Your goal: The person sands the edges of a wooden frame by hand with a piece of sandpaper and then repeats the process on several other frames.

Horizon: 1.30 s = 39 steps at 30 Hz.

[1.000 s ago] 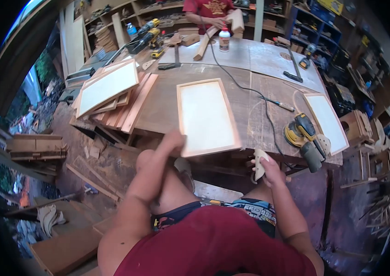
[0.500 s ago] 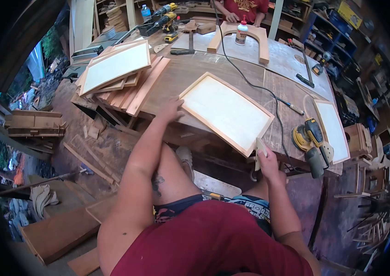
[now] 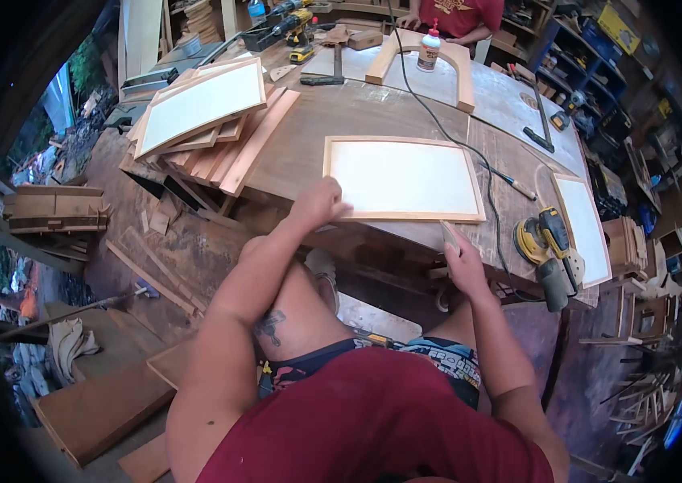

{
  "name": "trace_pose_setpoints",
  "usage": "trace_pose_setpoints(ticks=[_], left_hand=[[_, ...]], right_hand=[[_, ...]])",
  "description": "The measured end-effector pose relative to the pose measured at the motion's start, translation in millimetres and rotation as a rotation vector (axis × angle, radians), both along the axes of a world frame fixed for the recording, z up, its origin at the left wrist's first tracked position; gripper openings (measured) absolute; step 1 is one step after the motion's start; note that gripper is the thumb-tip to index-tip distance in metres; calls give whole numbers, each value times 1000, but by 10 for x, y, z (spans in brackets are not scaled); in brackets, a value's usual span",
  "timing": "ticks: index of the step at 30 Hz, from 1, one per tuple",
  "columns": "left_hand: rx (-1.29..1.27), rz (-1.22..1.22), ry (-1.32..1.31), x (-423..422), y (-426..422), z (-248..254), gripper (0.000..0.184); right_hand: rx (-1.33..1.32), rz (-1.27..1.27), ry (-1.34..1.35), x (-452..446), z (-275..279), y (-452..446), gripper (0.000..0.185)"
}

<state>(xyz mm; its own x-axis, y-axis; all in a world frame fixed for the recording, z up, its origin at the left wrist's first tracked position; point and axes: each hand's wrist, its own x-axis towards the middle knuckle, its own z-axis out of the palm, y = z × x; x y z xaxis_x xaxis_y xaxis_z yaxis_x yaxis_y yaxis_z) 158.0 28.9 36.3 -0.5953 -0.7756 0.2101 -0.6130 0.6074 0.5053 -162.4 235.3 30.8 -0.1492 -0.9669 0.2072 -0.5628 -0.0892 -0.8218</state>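
A white panel in a light wooden frame [image 3: 405, 177] lies on the brown workbench, its long near side along the bench's front edge. My left hand [image 3: 323, 200] is closed at the panel's near left corner, fingers curled over the frame. Below the near right corner, my right hand [image 3: 463, 262] pinches a pale folded piece of sandpaper [image 3: 448, 234], its top close to the frame's near edge. Whether the sandpaper touches the wood I cannot tell.
Left stands a stack of similar framed panels [image 3: 204, 105] on wooden strips [image 3: 264, 133]. A yellow sander [image 3: 534, 240], a cable [image 3: 438, 121] and another framed panel [image 3: 582, 229] lie right. Behind are a glue bottle [image 3: 429, 52], a curved wooden piece [image 3: 464, 80] and a person [image 3: 470, 16].
The framed panel has turned so its long side runs along the bench edge. My left hand has moved right with its corner; my right hand has come slightly up.
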Motion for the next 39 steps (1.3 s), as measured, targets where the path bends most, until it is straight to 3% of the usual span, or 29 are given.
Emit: trace_pose_setpoints(ticks=[2, 4, 8, 10, 14, 16, 26, 28, 34, 39], left_hand=[[-21, 76, 32, -62, -168, -92, 30], [-19, 301, -32, -61, -398, -194, 34], [201, 314, 110, 6, -938, -633, 49], [331, 318, -42, -1, -986, -511, 73], [238, 332, -85, -1, -940, -237, 87], [587, 273, -8, 9, -890, 2, 93], [623, 254, -77, -45, -1108, -136, 87], [561, 276, -89, -64, -1133, -206, 63], [565, 269, -123, -56, -1116, -178, 66], [598, 243, -113, -35, -1060, -83, 71]], right_hand=[[-23, 70, 105, 71, 69, -177, 44], [-45, 140, 212, 180, 137, -327, 43], [-18, 351, 326, 394, 130, -699, 38], [-79, 394, 409, 505, 105, -907, 36], [-29, 460, 448, 776, 108, -1229, 41], [-33, 514, 447, 896, 45, -1303, 43], [39, 592, 449, 1420, 227, -1394, 38], [1, 577, 462, 1562, 154, -1413, 37], [-91, 524, 498, 1561, 37, -1372, 30], [-178, 564, 548, 1006, -85, -1240, 36]])
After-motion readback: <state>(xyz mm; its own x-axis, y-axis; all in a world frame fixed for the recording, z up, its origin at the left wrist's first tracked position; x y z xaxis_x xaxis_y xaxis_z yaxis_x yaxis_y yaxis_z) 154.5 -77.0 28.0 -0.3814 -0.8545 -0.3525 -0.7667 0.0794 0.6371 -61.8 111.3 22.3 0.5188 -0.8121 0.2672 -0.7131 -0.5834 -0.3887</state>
